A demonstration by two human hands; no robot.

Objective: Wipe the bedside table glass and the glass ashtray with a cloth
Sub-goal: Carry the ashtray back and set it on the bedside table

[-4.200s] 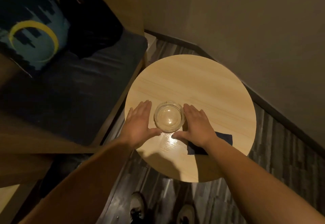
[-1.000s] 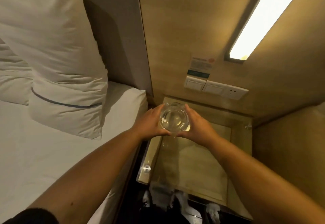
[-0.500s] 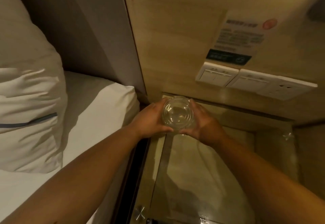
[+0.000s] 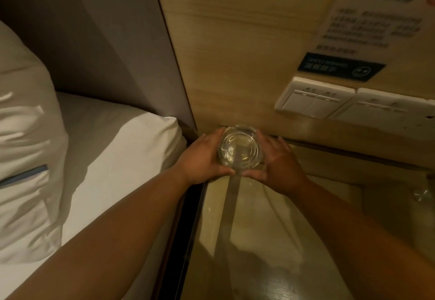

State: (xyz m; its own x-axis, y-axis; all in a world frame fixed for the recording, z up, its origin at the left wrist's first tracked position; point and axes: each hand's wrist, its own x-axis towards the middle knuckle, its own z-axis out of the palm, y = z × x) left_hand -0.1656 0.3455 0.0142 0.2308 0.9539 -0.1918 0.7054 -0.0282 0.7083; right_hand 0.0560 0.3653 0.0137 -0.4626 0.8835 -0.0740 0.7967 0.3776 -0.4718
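A round clear glass ashtray (image 4: 240,149) is held between both hands at the far left corner of the bedside table glass (image 4: 254,241). My left hand (image 4: 200,158) cups its left side and my right hand (image 4: 279,163) cups its right side, thumbs nearly meeting under the near rim. I cannot tell whether the ashtray touches the glass top. The glass top is a clear pane over a pale wooden surface, with a metal fixing stud (image 4: 421,195) at its right edge. No cloth is in view.
A bed with a white sheet (image 4: 113,153) and a white pillow (image 4: 26,139) lies left of the table. Behind the table a wooden wall panel carries white switch plates (image 4: 315,98) and a printed notice (image 4: 367,22). A dark gap (image 4: 186,229) separates bed and table.
The ashtray was lifted from the round wooden table, where a dark cloth stayed, and carried to the bedside table. Over the last second it has moved lower and farther toward the back left corner.
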